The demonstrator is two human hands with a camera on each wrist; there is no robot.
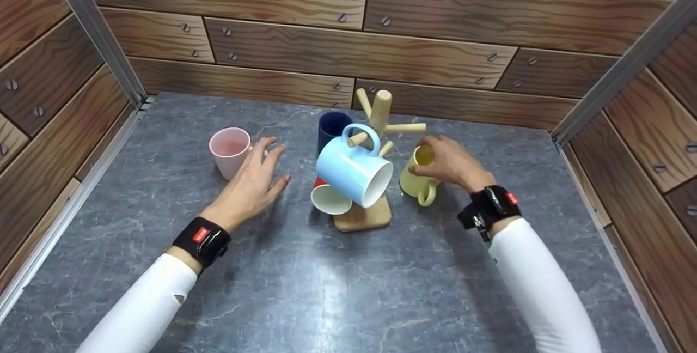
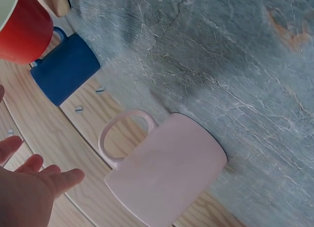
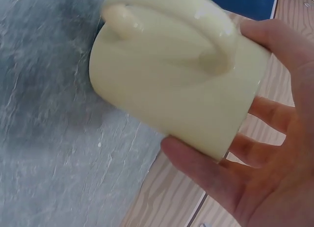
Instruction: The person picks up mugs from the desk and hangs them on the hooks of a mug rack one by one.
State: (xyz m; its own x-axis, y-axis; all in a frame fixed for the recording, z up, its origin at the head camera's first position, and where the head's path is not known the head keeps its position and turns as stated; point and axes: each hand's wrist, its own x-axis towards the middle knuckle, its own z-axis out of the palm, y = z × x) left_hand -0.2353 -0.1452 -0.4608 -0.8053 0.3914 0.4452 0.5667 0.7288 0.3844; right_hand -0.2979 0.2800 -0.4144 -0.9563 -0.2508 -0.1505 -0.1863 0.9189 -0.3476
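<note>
My right hand (image 1: 454, 163) grips a pale yellow mug (image 3: 167, 99) near its rim, fingers and thumb spread to either side. The mug's handle (image 1: 427, 194) faces the front. My left hand (image 1: 251, 183) hovers beside a pink mug (image 1: 226, 159), fingers loosely extended and holding nothing. In the left wrist view, the pink mug stands upright with its handle (image 2: 105, 138) towards my fingers. A light blue mug (image 1: 348, 170) hangs tilted by its handle from a peg of the wooden mug tree (image 1: 381, 113) between my hands.
Low on the tree's left is a red mug (image 2: 27, 33) with a white inside, partly hidden by the blue one. Behind stands a dark blue mug (image 1: 333, 124). Bare pegs (image 1: 405, 128) stick out of the tree. Wood-patterned walls (image 1: 283, 42) enclose the grey marbled table (image 1: 305, 287).
</note>
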